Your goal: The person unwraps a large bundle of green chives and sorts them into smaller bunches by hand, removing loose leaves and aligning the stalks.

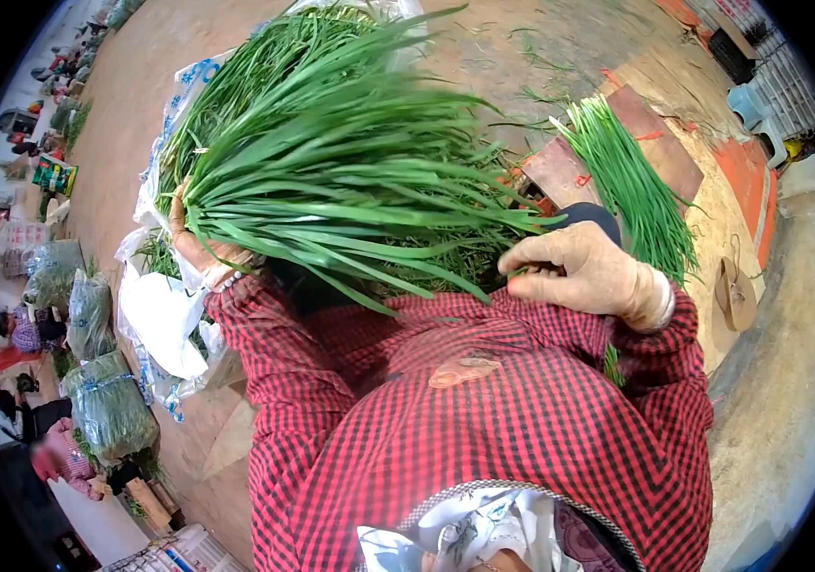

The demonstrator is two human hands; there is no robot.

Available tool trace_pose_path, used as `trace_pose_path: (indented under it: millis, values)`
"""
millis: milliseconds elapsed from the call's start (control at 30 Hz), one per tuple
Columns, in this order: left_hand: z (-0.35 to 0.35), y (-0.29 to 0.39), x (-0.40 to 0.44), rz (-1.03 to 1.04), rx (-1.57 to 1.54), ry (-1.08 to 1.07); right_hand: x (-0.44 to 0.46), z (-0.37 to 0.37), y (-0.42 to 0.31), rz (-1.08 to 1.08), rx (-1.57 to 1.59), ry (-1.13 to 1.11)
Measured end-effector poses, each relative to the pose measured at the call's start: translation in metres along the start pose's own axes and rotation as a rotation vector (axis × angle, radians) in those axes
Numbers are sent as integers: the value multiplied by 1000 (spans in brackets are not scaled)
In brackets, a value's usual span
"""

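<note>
My left hand (193, 235), with a beaded bracelet at the wrist, grips a large bunch of Chinese chives (331, 181) near its pale base. The long green leaves fan out to the right across my lap, slightly blurred. At the leaf tips is my right hand (584, 272) in a pale glove, its fingers bent and a small gap left between thumb and forefinger. I see nothing held there. Behind the bunch lies a big heap of loose chives (302, 48) on a white plastic sheet. A neat bundle of chives (627, 181) rests to the right.
The neat bundle lies over a reddish-brown board (660, 143). A sandal (735, 296) is on the floor at right, and a light blue stool (755, 110) stands farther back. Bagged greens (112, 405) line the left, with other people (69, 458) beyond them.
</note>
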State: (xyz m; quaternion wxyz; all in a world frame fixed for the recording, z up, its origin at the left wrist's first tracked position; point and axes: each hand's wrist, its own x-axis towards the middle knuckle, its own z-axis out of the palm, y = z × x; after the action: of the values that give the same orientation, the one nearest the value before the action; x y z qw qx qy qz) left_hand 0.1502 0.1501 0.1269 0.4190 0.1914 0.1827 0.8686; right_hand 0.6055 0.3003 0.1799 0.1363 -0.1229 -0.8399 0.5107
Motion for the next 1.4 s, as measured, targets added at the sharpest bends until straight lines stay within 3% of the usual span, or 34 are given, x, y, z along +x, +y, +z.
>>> trace_pose_path:
  millis: [33,67,100,167,200,267,333,367,433,500,567,633,833,900,1033,1100,1167,1200,1233,1300,1367,1400]
  values:
    - [7,-2,0,-3,28,-12,0,-9,-14,158,-26,-31]
    - [19,-8,2,144,242,132,0,-17,-24,316,-53,-64]
    - [32,-15,2,215,282,164,0,-25,-23,233,19,17]
    - [76,-40,-3,239,231,115,2,-47,-52,302,335,189]
    - [97,-49,-8,220,381,164,6,-48,-54,299,336,185]
    - [117,-72,-8,106,353,96,21,-44,-60,82,391,506]
    - [128,-93,-6,2,307,54,37,-26,-63,-105,216,282]
    - [131,-101,-6,-52,302,35,50,-14,-55,-306,9,110]
    - [136,-111,-7,-153,268,-13,61,23,-36,-395,-214,-64]
    - [136,-115,-8,-201,249,31,65,27,-8,-261,-178,42]
    - [129,-117,-8,-200,235,53,73,7,5,-53,271,74]
    - [122,-117,-8,-197,226,69,73,0,10,-52,450,46]
    - [126,-127,-12,-194,170,136,75,5,-4,32,279,55]
    - [134,-133,-17,-193,170,127,79,13,-20,10,123,262]
    - [138,-142,-18,-246,203,26,103,32,-30,-330,-638,466]
    - [143,-147,-20,-272,217,-4,111,32,-20,-347,-670,442]
    - [143,-145,-19,-288,286,-19,120,29,-4,-444,-433,476]
    - [140,-144,-19,-298,316,-31,126,32,11,-471,-115,523]
    - [136,-143,-18,-309,346,-45,117,20,-10,-153,302,337]
    - [138,-141,-21,-298,340,-57,109,3,-9,-53,635,309]
    - [136,-136,-21,-281,392,-62,93,-15,-4,16,642,297]
    - [134,-131,-20,-294,442,-94,85,-23,13,20,214,95]
